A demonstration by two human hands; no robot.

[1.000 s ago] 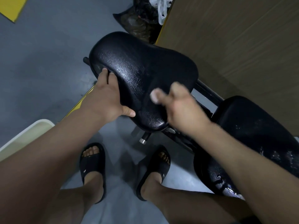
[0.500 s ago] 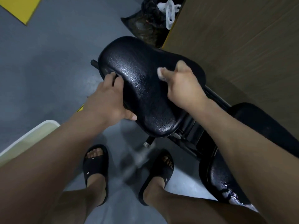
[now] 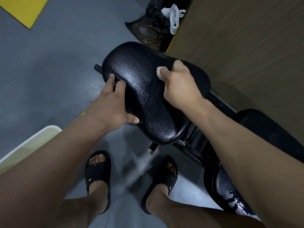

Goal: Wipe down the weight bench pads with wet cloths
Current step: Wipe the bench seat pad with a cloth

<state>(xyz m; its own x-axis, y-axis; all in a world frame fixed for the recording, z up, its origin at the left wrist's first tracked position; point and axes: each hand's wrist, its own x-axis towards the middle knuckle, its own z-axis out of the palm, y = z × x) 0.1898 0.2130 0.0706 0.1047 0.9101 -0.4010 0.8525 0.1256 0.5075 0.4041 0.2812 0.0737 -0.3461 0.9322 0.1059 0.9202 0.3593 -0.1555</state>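
Left hand (image 3: pixel 111 102) grips seat pad (image 3: pixel 148 96) edge; right hand (image 3: pixel 179 86) clutches white cloth (image 3: pixel 159 72) on it, over grey floor (image 3: pixel 49 71)

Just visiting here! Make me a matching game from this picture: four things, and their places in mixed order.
1 left hand
2 right hand
3 white bag
4 yellow mat

a on the floor, top left of the picture
b pinching a cloth on the pad
c gripping the pad's edge
d up against the dark sack

Pairs: 1-c, 2-b, 3-d, 4-a
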